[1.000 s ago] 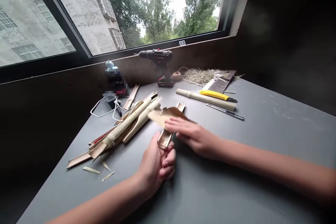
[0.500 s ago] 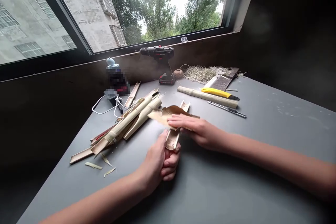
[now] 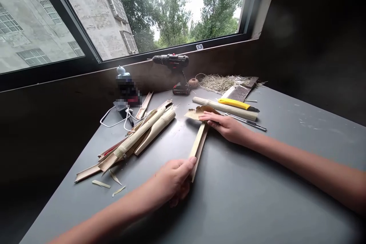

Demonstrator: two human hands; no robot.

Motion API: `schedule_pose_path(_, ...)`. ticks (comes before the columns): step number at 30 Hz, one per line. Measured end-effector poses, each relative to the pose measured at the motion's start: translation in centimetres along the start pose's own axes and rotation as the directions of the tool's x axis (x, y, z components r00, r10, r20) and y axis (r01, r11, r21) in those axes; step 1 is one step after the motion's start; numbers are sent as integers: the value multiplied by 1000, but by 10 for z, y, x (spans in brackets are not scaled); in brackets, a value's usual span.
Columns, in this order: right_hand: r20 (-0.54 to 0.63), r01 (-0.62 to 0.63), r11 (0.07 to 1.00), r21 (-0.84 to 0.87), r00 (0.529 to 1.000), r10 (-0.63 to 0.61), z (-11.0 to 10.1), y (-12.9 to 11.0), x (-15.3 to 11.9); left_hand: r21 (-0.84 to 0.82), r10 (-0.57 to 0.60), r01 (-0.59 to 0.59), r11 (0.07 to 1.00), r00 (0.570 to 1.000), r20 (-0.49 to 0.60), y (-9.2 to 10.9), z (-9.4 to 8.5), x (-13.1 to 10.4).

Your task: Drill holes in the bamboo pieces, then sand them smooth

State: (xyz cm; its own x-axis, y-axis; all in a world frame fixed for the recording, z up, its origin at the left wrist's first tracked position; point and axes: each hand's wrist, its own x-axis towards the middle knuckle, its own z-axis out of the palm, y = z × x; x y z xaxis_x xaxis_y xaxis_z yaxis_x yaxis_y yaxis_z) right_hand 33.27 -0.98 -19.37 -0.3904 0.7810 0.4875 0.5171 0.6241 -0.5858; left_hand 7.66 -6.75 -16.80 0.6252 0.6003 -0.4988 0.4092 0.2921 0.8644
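Note:
My left hand (image 3: 174, 179) is closed around the near end of a split bamboo strip (image 3: 198, 143), thumb on top. The strip is turned so that its outer side and one long edge show. At its far end, my right hand (image 3: 224, 125) holds a torn, curled sheet of sandpaper (image 3: 193, 114), brown on one face and pale on the other. The fingers lie together over the sheet; the thumb's grip under it is partly hidden. The sandpaper sits at or just above the strip's tip; I cannot tell whether they touch.
To the left lies a pile of bamboo pieces (image 3: 156, 129), with thin shavings (image 3: 101, 184) in front. A bamboo stick (image 3: 208, 103), a yellow utility knife (image 3: 234, 103) and a slim metal craft knife (image 3: 251, 122) lie beyond my right hand. A cordless drill (image 3: 178, 72) stands by the window.
The bamboo strip has been turned over, from hollow side up to outer side and edge showing. My right hand and the sandpaper have moved away and right, to its far end.

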Motion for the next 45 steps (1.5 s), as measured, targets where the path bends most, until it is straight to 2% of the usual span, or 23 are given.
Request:
schedule_pose_path(3,102,159,983,92,980,-168,17,-26,-5,-79,-14,21,997,997,82,1,-3,3)
schedule_pose_path(5,154,220,966,138,958,-241,21,-27,-1,-119,6,-2,993,999,38,1,-2,5)
schedule_pose_path(8,93,166,981,98,980,-175,12,-7,9,-77,24,-27,997,998,-50,1,2,5)
schedule_pose_path(11,30,76,996,44,997,-77,7,-5,10,-41,52,-53,998,998,-24,-1,6,1)
schedule_pose_path(13,76,124,989,76,989,-130,14,-22,3,-69,65,-62,996,997,31,-4,7,-1)
schedule_pose_path(15,162,223,954,200,953,-257,21,-40,-5,-103,61,-55,993,997,56,-7,8,-3)
schedule_pose_path(17,202,249,938,240,933,-299,20,-42,-6,-122,37,-31,992,998,44,-9,9,-3)
schedule_pose_path(19,184,193,967,165,958,-222,9,-26,-1,-151,56,-48,987,997,45,-8,10,-4)
schedule_pose_path(21,105,81,996,46,991,-85,-2,-8,5,-153,75,-63,986,995,71,-4,11,-6)
schedule_pose_path(23,78,40,999,-5,996,-40,-6,-3,6,-106,64,-51,993,991,120,1,11,-10)
schedule_pose_path(25,119,106,994,27,987,-108,0,-17,1,-39,38,-33,999,988,151,4,10,-13)
schedule_pose_path(28,231,241,960,140,935,-269,13,-45,-9,-2,39,-39,999,991,127,3,10,-12)
schedule_pose_path(30,254,251,957,147,925,-282,12,-46,-10,-4,13,-13,1000,996,90,2,10,-10)
schedule_pose_path(34,128,81,997,1,989,-80,-11,-7,-4,38,-38,36,999,997,61,12,-4,-9)
schedule_pose_path(36,88,5,999,-51,996,0,-21,10,-2,152,6,0,988,999,-42,24,-23,-17)
schedule_pose_path(38,66,-66,993,-101,995,73,-27,19,-4,303,67,-8,953,980,-185,38,-46,-33)
schedule_pose_path(40,55,-159,974,-161,984,170,-28,24,-6,481,133,32,876,943,-306,52,-68,-54)
schedule_pose_path(41,57,-205,960,-190,974,219,-28,25,-8,586,187,66,808,913,-362,58,-76,-65)
schedule_pose_path(43,72,-253,939,-233,958,276,-26,29,-9,773,330,187,606,825,-458,68,-88,-84)
schedule_pose_path(45,108,-237,939,-248,957,270,-23,31,-10,844,448,334,420,732,-513,72,-94,-97)
